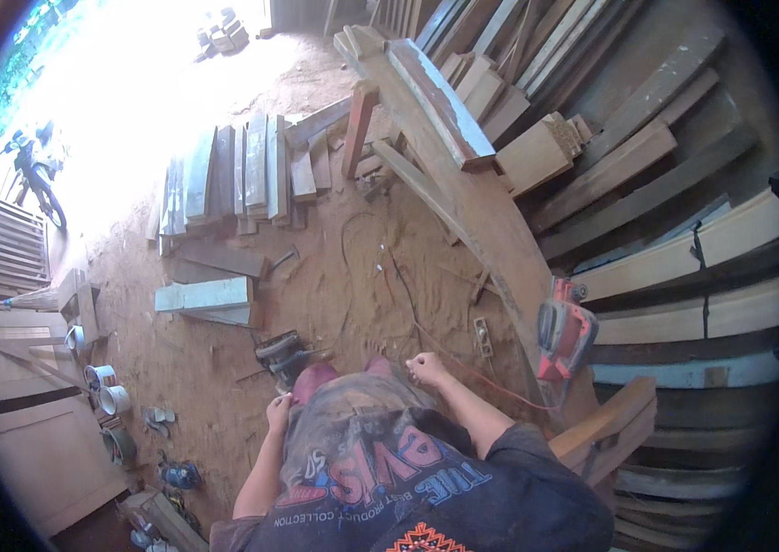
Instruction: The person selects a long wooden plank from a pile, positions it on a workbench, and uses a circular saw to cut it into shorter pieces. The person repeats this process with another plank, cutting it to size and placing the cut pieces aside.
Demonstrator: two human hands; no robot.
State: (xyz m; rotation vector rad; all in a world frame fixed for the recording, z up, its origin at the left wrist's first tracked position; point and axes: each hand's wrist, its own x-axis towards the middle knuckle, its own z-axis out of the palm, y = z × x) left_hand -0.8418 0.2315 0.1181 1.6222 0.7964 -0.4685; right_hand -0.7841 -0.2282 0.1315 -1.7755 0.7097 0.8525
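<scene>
My left hand (279,411) hangs at my left side, beside the edge of my shirt. Its fingers are pressed together, and what they hold, if anything, is too small to make out. In front of my body is my right hand (425,369), its fingers curled in; whatever may be inside them is hidden. A dark power tool (281,353) rests on the ground just beyond my left hand. To the right of my right hand, a red and black belt sander (566,333) sits on a long wooden bench (514,248), apart from both hands.
An orange cable (500,387) crosses the sandy floor toward the sander. Stacked boards (224,175) stand ahead, and long planks (684,322) fill the right side. White buckets (114,398) and wooden panels (49,451) are at left. A motorcycle (38,179) stands outside.
</scene>
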